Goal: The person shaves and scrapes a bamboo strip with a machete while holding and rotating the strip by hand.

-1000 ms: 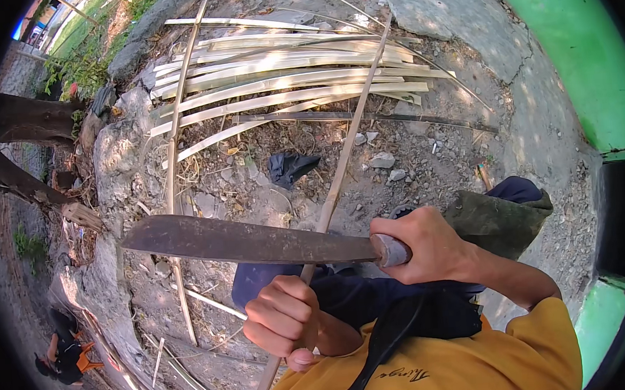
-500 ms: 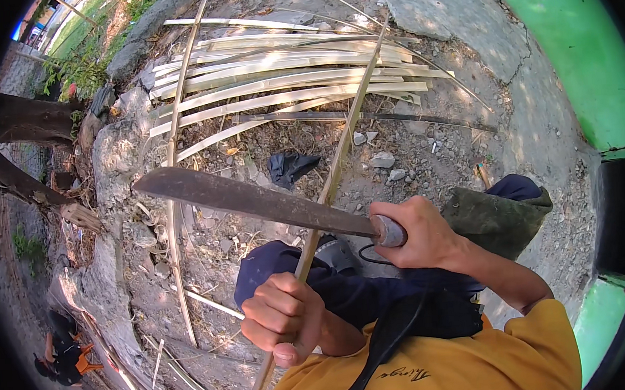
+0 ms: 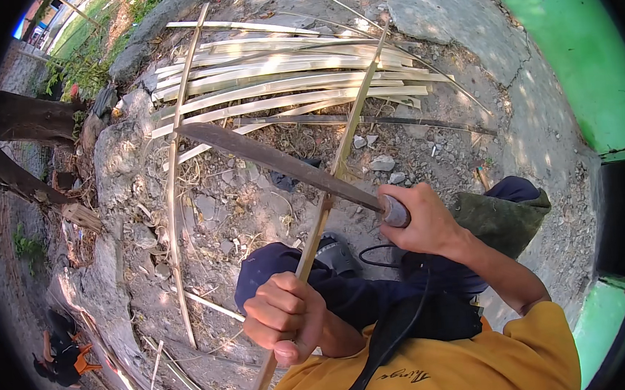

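Observation:
My left hand (image 3: 285, 319) is closed around the near part of a long bamboo strip (image 3: 354, 119), which slants away from me up to the far right. In my right hand (image 3: 426, 219) is a machete (image 3: 274, 161), gripped by its greyish handle. The long dark blade points to the far left and crosses over the strip, about midway along it. Blade and strip appear to touch at the crossing. Beneath the strip are my bent leg in dark trousers (image 3: 267, 267) and a grey shoe (image 3: 335, 255).
Many pale split strips (image 3: 269, 89) lie in a pile ahead, with a long strip (image 3: 173, 197) across their left end. A black plastic scrap (image 3: 289, 176) lies on the rubble. Olive cloth (image 3: 502, 218) is at right, near a green wall (image 3: 570, 46). Another person (image 3: 66, 353) is far left.
The machete has slid away from me along the strip, its tip shifting right and up in the picture. My right hand moved slightly with it. My left hand stays nearly in place.

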The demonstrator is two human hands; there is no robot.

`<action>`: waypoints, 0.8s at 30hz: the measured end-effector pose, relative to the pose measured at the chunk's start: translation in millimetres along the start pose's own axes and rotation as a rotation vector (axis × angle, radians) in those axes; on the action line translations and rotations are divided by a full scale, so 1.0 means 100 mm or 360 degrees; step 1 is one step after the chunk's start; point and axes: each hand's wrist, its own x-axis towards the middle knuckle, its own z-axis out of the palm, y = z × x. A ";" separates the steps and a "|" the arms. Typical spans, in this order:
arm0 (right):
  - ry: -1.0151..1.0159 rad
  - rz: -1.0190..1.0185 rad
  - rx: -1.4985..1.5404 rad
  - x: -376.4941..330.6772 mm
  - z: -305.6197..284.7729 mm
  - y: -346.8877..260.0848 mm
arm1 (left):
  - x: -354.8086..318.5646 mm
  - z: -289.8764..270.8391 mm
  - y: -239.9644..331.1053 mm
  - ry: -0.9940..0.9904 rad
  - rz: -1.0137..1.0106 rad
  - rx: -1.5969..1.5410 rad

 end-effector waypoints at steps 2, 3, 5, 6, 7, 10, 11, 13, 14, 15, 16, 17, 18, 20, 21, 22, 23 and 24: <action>0.0000 0.0068 0.0003 -0.01 -0.05 -0.05 | 0.00 0.00 -0.01 -0.0024 -0.0014 0.0005; 0.0001 0.0070 0.0006 -0.03 -0.04 -0.11 | 0.00 0.00 -0.01 -0.0026 -0.0017 0.0005; -0.0117 -0.0039 0.0146 -0.09 0.00 -0.25 | 0.00 0.00 0.01 -0.0019 0.0001 0.0007; -0.0119 -0.0038 0.0153 -0.08 0.00 -0.29 | 0.00 0.00 0.02 -0.0022 -0.0001 0.0013; -0.0181 -0.0099 0.0076 -0.08 0.00 -0.32 | 0.00 0.00 0.03 -0.0005 -0.0005 0.0016; -0.0120 -0.0067 -0.0008 0.00 0.01 -0.08 | 0.00 0.00 0.09 0.0028 -0.0011 0.0008; 0.0014 0.0037 -0.0027 0.05 -0.01 0.07 | 0.00 -0.01 0.07 0.0048 -0.0019 -0.0022; 0.0025 0.0104 -0.0013 0.14 -0.08 0.23 | -0.03 0.02 -0.02 0.0059 -0.0021 0.0001; 0.0030 0.0177 0.0012 0.17 -0.10 0.24 | -0.05 0.02 -0.05 0.0068 -0.0031 0.0035; 0.0027 0.0188 0.0001 0.16 -0.11 0.20 | -0.04 0.01 -0.04 0.0067 -0.0031 0.0035; 0.0029 0.0189 0.0002 0.13 -0.11 0.12 | -0.02 0.00 -0.03 0.0037 -0.0039 0.0014; 0.0017 0.0093 0.0073 0.09 -0.10 0.05 | -0.01 -0.01 -0.05 0.0008 -0.0041 -0.0014; -0.0004 0.0000 0.0156 0.04 -0.06 -0.02 | 0.00 -0.01 -0.05 0.0005 -0.0041 -0.0008; -0.0046 -0.0113 0.0139 0.01 -0.04 -0.12 | 0.00 -0.01 -0.02 -0.0025 -0.0020 0.0002; -0.0123 -0.0150 0.0053 0.01 -0.07 -0.18 | 0.01 -0.02 0.01 -0.0021 -0.0022 0.0010; -0.0202 -0.0191 -0.0033 0.03 -0.07 -0.21 | 0.02 -0.03 0.04 -0.0009 -0.0023 0.0006; -0.0203 -0.0188 -0.0040 0.05 -0.09 -0.12 | 0.01 -0.04 0.04 0.0005 -0.0026 -0.0014; -0.0107 -0.0107 -0.0071 0.11 -0.13 0.06 | 0.02 -0.02 0.04 0.0002 -0.0022 -0.0020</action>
